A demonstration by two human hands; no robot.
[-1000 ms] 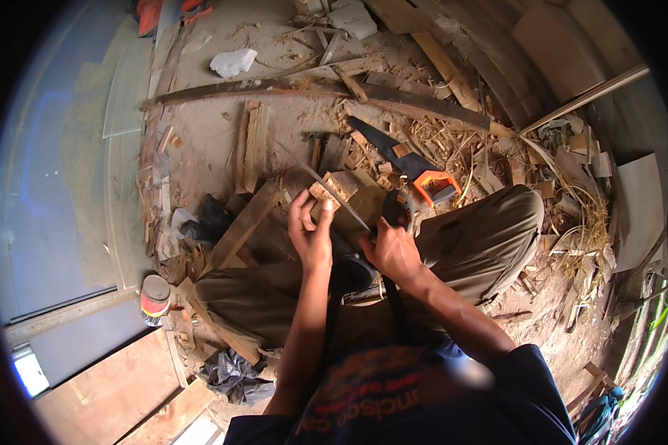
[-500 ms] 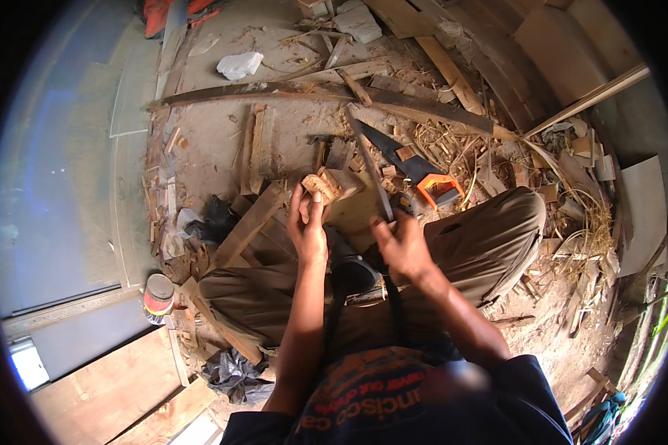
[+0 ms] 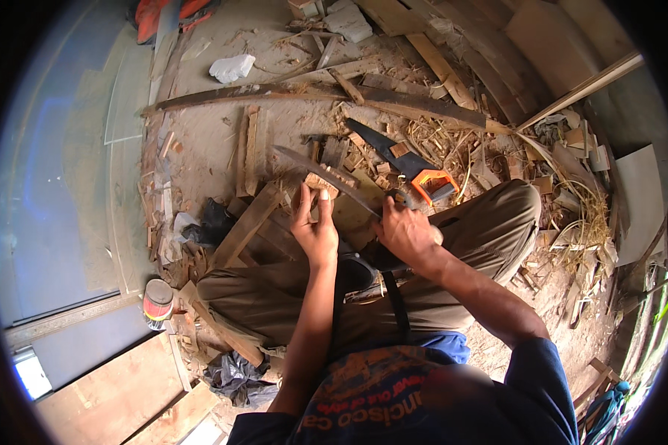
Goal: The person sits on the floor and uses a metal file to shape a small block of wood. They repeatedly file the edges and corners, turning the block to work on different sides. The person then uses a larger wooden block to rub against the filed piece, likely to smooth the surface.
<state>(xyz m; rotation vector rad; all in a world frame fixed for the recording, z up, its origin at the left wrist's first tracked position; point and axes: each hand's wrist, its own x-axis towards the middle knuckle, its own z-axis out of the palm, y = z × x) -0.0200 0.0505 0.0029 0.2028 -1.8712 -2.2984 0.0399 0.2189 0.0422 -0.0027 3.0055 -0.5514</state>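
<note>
I take the wood block as the centre of the clock. At its 8 o'clock, well apart, a can [image 3: 158, 302] with a coloured band stands beside the wood scraps. Next comes the left hand [image 3: 317, 236], at 6 o'clock, with thumb and fingers clamped on the wood block [image 3: 321, 186], which is held in front of the person's folded legs. Across the block lies a long flat tool [image 3: 358, 197], perhaps a rasp, its tip toward 10 o'clock. The right hand [image 3: 408, 233], at 4 o'clock and apart from the left, is closed around the tool's near end. At 2 o'clock a saw [image 3: 410, 165] with an orange handle lies on the floor among the chips.

The step in hand seems to be smoothing or shaping the block; whether the tool presses on it, I cannot tell. In my judgement, the next move calls for an even stroke, the left fingers staying clear of the tool.
</note>
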